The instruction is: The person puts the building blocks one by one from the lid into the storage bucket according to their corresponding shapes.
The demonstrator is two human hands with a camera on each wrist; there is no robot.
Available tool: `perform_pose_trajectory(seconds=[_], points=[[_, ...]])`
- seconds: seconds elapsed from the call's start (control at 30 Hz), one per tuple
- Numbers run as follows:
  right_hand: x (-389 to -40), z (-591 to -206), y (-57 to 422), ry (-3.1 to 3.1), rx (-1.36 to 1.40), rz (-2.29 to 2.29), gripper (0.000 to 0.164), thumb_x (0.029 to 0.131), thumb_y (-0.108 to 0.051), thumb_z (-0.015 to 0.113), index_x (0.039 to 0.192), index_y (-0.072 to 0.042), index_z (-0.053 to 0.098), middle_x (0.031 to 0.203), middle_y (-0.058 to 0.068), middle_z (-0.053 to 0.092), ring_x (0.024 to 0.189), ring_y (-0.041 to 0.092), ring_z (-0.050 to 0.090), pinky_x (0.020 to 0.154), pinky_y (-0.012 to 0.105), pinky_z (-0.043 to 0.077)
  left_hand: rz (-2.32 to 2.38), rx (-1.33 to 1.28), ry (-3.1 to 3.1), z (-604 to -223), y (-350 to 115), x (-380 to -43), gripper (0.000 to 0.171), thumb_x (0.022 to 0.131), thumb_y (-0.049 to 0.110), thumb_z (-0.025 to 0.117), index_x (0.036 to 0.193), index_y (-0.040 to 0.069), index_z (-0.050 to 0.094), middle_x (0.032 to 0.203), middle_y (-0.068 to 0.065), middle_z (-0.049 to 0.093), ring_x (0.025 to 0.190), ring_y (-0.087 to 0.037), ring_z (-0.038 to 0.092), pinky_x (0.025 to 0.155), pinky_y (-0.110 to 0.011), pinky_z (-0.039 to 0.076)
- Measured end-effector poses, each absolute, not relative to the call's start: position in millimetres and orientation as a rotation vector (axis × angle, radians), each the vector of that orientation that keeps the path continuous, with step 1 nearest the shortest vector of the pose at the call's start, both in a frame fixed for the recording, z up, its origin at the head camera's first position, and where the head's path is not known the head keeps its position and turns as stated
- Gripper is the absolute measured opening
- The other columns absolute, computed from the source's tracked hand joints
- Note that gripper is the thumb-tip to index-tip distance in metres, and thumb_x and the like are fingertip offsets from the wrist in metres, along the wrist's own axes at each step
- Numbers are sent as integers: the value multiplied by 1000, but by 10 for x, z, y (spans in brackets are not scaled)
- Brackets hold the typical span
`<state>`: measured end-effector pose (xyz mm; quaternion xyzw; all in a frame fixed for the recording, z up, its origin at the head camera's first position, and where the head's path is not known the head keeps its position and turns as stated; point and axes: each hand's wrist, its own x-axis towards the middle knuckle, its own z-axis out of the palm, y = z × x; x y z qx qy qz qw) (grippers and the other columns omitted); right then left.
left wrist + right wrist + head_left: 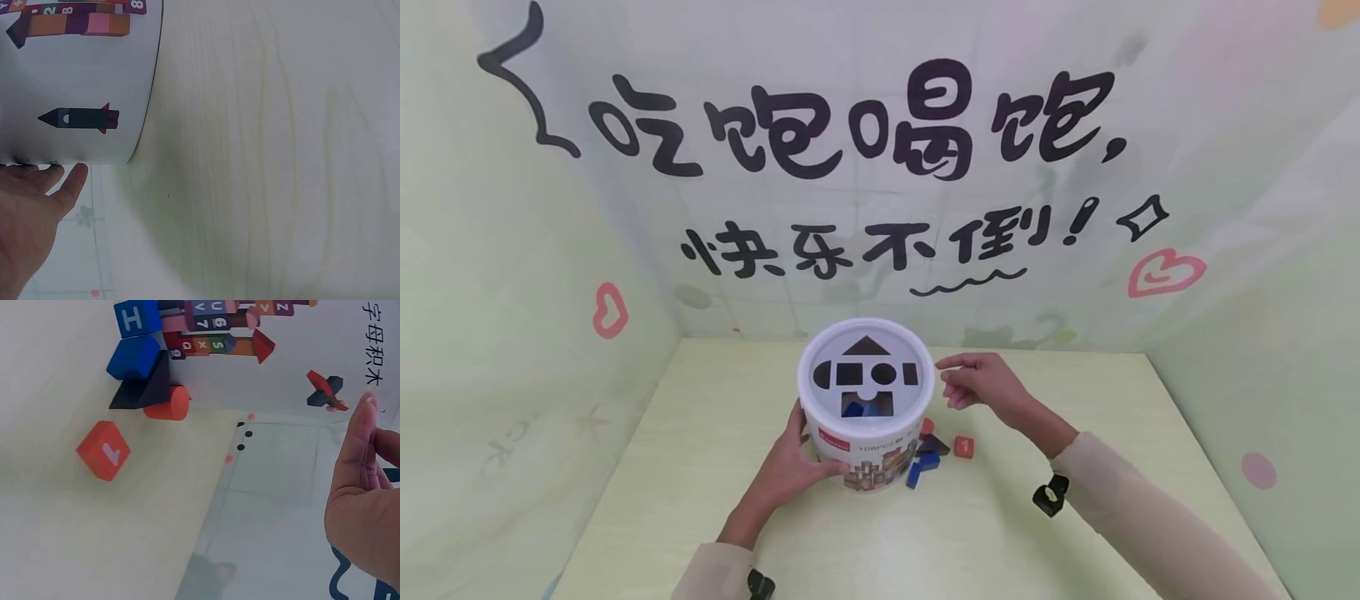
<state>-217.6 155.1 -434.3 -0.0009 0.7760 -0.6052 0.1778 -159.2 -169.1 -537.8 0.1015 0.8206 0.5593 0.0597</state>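
A white bucket with printed block pictures stands on the table, and its lid has cut-out shapes, among them a triangle, a square and a circle. Blue blocks show through the arch-shaped hole. My left hand grips the bucket's left side, thumb on the front and fingers around the side. At the right of the rim is my right hand, its index finger stretched toward the bucket, the other fingers bent, and nothing seen held. In the right wrist view the hand is beside the bucket wall.
Right of the bucket's base lie a red cube marked 1, a red cylinder, a dark triangular block and blue blocks. The light wooden table is bordered by printed fabric walls at back and sides.
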Motion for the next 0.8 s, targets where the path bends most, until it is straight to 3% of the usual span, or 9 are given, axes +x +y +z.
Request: perform_pose_trajectory(seconds=[0.2,0.3,0.53,0.8], points=[[-2136,-4629,1581,2147,9,-1683,28,94,-15,63,119,-1,66,78,14,68,62,17,66,68,36,62,1721,345,2491,-5402,-1717,-1589,124,65,39,90,155,34,5,156,-3,31,145,-31,27,111,-58,35],[-2120,-4779,1598,2144,-8,-1647,30,94,-15,63,120,0,65,75,11,68,60,16,65,66,34,62,1727,357,2485,-5411,-1725,-1582,125,65,40,90,155,35,4,157,-2,30,145,-31,26,111,-59,35],[-2077,-5037,1636,2139,-61,-1548,29,93,-12,62,118,1,66,71,9,68,57,17,64,63,42,62,1720,356,2491,-5415,-1717,-1587,126,64,41,90,155,37,3,157,-2,30,146,-31,26,111,-59,36],[-2060,-5200,1677,2116,-99,-1464,27,91,-9,62,115,-2,70,69,10,68,50,15,60,53,32,58,1699,363,2496,-5425,-1729,-1595,125,67,38,89,156,33,2,158,-4,29,146,-33,25,111,-59,35]])
